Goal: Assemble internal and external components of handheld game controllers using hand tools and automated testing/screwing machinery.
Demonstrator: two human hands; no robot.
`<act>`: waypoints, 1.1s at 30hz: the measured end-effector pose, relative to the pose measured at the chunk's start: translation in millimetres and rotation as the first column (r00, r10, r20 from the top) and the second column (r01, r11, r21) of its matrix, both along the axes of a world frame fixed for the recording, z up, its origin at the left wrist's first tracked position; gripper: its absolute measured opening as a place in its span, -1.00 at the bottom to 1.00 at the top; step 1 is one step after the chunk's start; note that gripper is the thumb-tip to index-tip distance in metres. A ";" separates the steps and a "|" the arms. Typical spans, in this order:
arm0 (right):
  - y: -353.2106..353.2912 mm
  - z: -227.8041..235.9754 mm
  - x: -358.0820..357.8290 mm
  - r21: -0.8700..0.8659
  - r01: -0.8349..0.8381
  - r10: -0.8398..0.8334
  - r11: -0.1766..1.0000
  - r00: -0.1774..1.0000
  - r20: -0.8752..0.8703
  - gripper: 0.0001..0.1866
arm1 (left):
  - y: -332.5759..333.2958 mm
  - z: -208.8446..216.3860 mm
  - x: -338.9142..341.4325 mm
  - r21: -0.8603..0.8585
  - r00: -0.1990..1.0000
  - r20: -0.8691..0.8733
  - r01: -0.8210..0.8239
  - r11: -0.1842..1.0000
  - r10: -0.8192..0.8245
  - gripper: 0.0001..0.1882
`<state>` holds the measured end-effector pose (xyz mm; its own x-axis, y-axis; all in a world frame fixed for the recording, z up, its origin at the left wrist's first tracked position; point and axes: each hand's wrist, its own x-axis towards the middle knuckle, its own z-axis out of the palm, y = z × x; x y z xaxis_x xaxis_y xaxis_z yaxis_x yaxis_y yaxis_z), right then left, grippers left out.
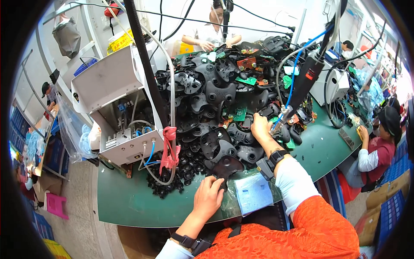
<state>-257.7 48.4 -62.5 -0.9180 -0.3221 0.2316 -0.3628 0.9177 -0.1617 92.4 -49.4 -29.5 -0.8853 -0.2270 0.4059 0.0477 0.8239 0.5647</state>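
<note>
My left hand (208, 198) is at the near edge of the pile, its fingers closed on a dark game controller shell (227, 166). Farther in, my right hand (260, 127) reaches among the parts with its fingers drawn together; whatever they hold is hidden. Just right of it hangs a black electric screwdriver (311, 69), its tip close to my fingers. Around both hands lie many black controller shells (220, 93). A green circuit board (239, 114) sits beyond my right hand. Between my forearms, a folded blue cloth (253, 193) lies on the green table (142, 207).
An open grey metal machine (125, 144) with tubes and a red ribbon stands left. Small black round parts (183, 170) are heaped beside it. A co-worker (211, 34) sits across the pile, another (381, 142) at right. A grey box (332, 86) stands at back right; cables hang overhead.
</note>
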 end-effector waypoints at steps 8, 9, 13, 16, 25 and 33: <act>-17.4 3.2 13.1 -0.016 -0.089 0.088 0.996 0.995 -0.048 -0.64 | -5.3 -20.9 0.3 -0.202 0.991 0.105 -0.058 0.978 0.080 -0.52; -20.0 3.2 12.1 -0.012 -0.092 0.091 0.996 0.995 -0.041 -0.67 | -9.2 -22.6 2.6 -0.225 0.989 0.088 -0.093 0.970 0.115 -0.52; -25.5 1.0 17.0 -0.031 -0.131 0.130 0.991 0.991 -0.022 -0.78 | -23.8 -25.4 14.2 -0.250 0.981 0.056 -0.166 0.954 0.186 -0.51; -23.0 9.2 24.2 0.054 -0.237 0.236 0.970 0.971 0.023 -0.75 | -30.2 -29.0 26.0 -0.241 0.976 0.037 -0.200 0.950 0.214 -0.50; -15.4 15.0 35.3 0.192 -0.369 0.388 0.909 0.919 -0.071 -0.79 | -30.7 -36.1 34.1 -0.209 0.972 -0.021 -0.234 0.949 0.235 -0.48; -4.2 16.6 31.7 -0.178 -0.411 0.418 0.894 0.909 -0.001 -0.71 | -32.3 -37.5 35.0 -0.216 0.970 -0.076 -0.241 0.946 0.230 -0.53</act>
<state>-226.1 44.2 -45.9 -0.7184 -0.6338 0.2866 -0.6953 0.6425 -0.3219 127.3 -81.7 -66.9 -0.7951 -0.3257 0.5116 -0.1400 0.9193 0.3677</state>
